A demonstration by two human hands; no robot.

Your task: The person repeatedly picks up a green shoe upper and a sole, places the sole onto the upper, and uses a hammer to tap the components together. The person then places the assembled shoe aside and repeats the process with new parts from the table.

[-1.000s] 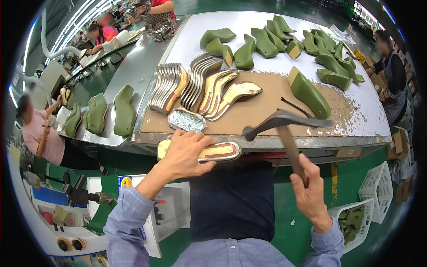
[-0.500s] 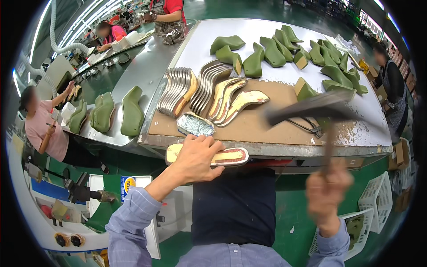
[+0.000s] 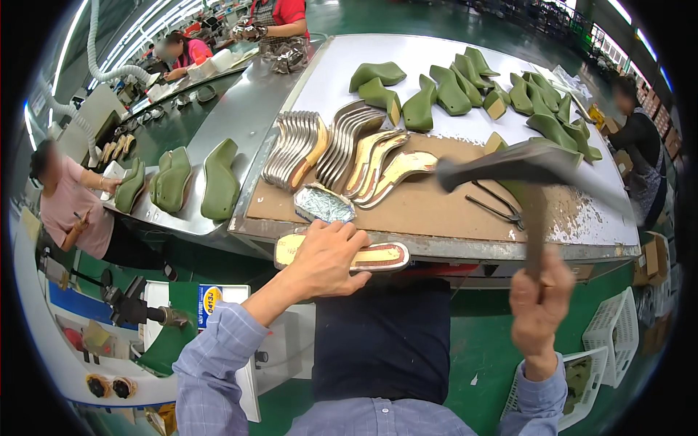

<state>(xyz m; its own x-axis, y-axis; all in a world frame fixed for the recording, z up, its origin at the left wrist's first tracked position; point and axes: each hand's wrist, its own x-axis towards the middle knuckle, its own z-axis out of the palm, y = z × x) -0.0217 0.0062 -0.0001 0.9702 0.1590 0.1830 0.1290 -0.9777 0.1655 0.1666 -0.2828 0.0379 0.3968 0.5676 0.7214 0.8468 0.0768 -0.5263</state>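
Worktable w/ white top [image 3: 327,80] & grey metal edge fills mid to R. Long grey metal side bench [image 3: 254,91] on L, w/ green lasts at its near end. Person in pink top [image 3: 69,182] stands far L, one hand by those lasts. Flat brown cardboard sheet [image 3: 436,211] covers worktable's near part. White slotted plastic crates [image 3: 618,320], lower R. Smooth green shoe lasts [image 3: 454,91] crowd worktable's far side. Curved silver-edged sole pieces [image 3: 291,152] stand in packed rows on cardboard's L half. Hammer w/ dark metal head & brown handle [image 3: 534,225]: R hand [image 3: 542,301] has fingers wrapped round handle, head up & part blurred. Long cream sole piece w/ reddish-brown border [image 3: 382,256] is at worktable's near edge, L hand [image 3: 323,258] palm down across it, pinching it betw. fingers on far side & thumb on near; can't tell what's under it. Small open box of thin silvery bits [image 3: 323,203] sits just beyond; dark metal pincers [image 3: 502,207] lie farther R on cardboard
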